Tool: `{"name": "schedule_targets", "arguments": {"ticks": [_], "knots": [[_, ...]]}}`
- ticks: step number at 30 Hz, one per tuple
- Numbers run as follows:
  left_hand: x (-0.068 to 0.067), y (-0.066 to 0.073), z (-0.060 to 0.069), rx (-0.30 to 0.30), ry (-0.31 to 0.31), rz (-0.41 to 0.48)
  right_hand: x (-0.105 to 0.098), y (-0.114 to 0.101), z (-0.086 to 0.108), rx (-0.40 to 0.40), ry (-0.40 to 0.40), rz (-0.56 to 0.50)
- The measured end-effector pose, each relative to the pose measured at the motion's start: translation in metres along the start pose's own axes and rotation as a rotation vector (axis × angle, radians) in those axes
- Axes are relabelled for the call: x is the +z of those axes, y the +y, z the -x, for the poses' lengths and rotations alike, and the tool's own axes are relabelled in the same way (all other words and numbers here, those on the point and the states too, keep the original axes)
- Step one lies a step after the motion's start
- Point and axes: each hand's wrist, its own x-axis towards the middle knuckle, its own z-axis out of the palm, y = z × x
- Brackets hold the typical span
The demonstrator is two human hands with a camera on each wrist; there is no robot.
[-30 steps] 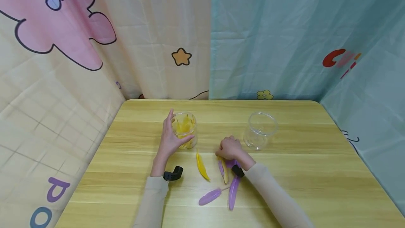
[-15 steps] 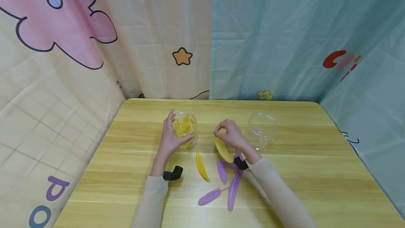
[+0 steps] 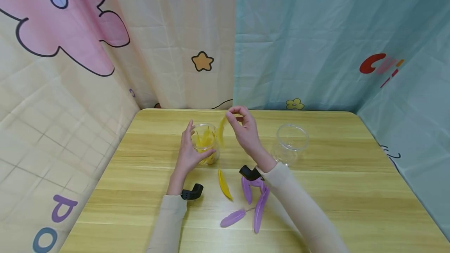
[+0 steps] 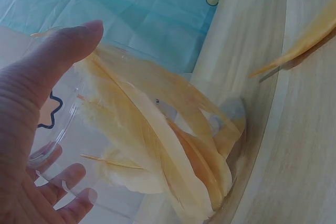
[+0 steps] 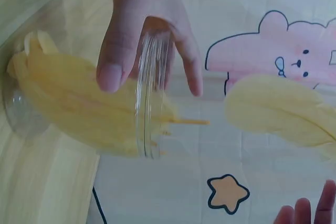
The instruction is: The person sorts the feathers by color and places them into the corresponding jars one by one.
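1. Long, curved yellow feathers (image 4: 152, 135) are showing soft golden shades.
2. Slim, straight-edged lilac feathers (image 3: 259, 210) are showing light purple.
3. Clear, round jars (image 5: 149, 108) are appearing colourless.
4. The yellowish, wood-grained tabletop (image 3: 140, 190) is displaying paler streaks.
5. The hanging cream cloth (image 3: 172, 22) is bearing a black-outlined pink bear (image 3: 81, 30) and orange star (image 3: 202, 61).
6. The hanging pale-teal cloth (image 3: 299, 30) is carrying a yellow flower (image 3: 294, 104).

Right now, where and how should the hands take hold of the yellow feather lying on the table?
Probably best: pinch the yellow feather by its thin quill at the far end, from above and the right. The quill is narrow and seems slightly raised there, while the feather-filled clear jar stands just beyond and the left hand is to the left.
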Motion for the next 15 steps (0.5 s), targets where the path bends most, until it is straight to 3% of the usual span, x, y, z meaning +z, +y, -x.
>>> {"name": "schedule_targets", "arguments": {"ticks": [8, 15], "knots": [[-0.001, -0.001, 0.0, -0.009, 0.008, -0.005, 0.03, 0.043, -0.008, -0.052, 0.053, -0.088], [0.0, -0.001, 0.0, 0.0, 0.009, -0.005, 0.035, 0.067, -0.002, -0.001, -0.015, 0.072]]}}
